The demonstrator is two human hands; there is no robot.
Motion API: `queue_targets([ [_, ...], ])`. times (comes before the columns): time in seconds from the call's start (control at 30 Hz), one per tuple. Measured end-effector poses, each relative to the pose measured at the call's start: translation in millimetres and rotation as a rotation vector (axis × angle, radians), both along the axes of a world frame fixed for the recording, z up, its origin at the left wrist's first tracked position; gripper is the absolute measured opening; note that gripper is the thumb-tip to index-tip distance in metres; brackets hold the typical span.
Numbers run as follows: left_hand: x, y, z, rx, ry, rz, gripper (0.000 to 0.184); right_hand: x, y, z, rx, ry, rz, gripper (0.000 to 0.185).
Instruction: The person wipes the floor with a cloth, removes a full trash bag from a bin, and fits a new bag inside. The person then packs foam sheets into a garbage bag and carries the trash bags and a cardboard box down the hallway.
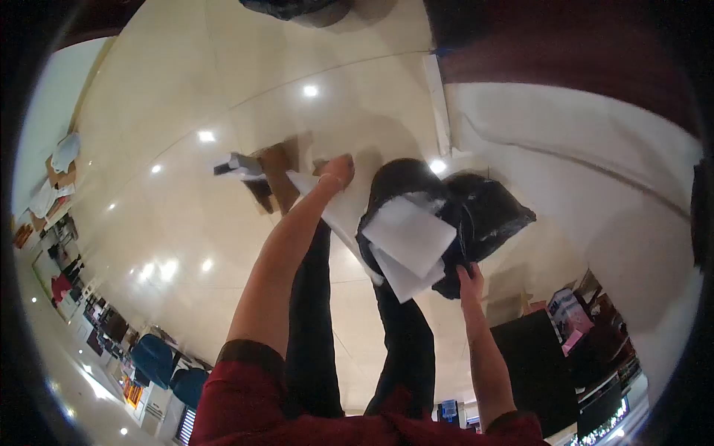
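Note:
My left hand [338, 171] is held low over the floor with its fingers curled closed; what they grip, if anything, I cannot make out. A long, thin white sheet [343, 227] runs beneath that wrist towards my legs. Just left of it lie a brown cardboard piece [277, 177] and a crumpled grey-white wrapper [242, 166]. My right hand [469, 282] pinches the edge of a black plastic bag [494, 215], which lines a dark round bin [401, 178]. White flat foam-like sheets [411, 234] stick out of the bin's mouth.
A white wall [550, 156] rises on the right. Near my right forearm stands a large black panel [534, 364], with a pink-and-white box [569, 316] beyond it. Blue chairs [156, 360] and cluttered desks are at the left. A dark object [294, 6] lies at the top of the view.

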State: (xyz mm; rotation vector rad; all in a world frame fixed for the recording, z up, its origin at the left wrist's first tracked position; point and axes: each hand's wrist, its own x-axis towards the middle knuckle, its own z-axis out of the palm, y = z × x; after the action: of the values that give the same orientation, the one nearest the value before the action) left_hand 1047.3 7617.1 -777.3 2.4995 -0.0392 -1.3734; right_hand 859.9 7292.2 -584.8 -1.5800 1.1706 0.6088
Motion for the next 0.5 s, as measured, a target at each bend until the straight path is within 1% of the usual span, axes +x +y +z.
queue_targets([
  [0.03, 12.7, -8.9, 3.6, -0.017, -0.116, 0.192, 0.019, -1.0, 0.0, -2.0, -0.005, 0.000, 0.001, 0.015],
  [0.1, 54.3, -16.3, -5.1, 0.016, -0.191, 0.248, 0.019, -11.2, 0.0, -5.3, 0.014, -0.025, -0.036, 0.024],
  [0.17, 95.2, -9.1, -40.8, 0.029, -0.280, 0.154, 0.018, -20.0, -2.9, -7.0, 0.031, -0.004, -0.055, 0.025],
  [0.23, 137.4, -7.0, -62.3, 0.081, -0.305, 0.258, 0.020, -21.2, -3.8, -11.3, 0.044, 0.011, -0.078, 0.026],
  [0.3, 168.9, -7.5, -70.1, 0.014, -0.342, 0.281, 0.023, -18.5, -1.3, -10.5, -0.036, -0.014, 0.017, 0.026],
  [0.33, 177.8, -9.0, -75.1, 0.008, -0.337, 0.275, 0.023, -19.0, 1.9, -12.4, -0.021, -0.032, -0.083, 0.023],
  [0.4, 186.6, -15.2, -83.7, -0.019, -0.462, 0.361, 0.029, -14.9, 2.8, -11.7, -0.031, 0.009, -0.073, 0.022],
  [0.43, 189.0, -19.3, -87.9, -0.026, -0.456, 0.358, 0.029, -12.4, 3.0, -11.4, -0.035, 0.041, -0.055, 0.021],
  [0.5, 190.3, -26.9, -97.4, 0.012, -0.444, 0.266, 0.038, -9.2, 5.5, -9.8, -0.057, 0.045, -0.056, 0.021],
])
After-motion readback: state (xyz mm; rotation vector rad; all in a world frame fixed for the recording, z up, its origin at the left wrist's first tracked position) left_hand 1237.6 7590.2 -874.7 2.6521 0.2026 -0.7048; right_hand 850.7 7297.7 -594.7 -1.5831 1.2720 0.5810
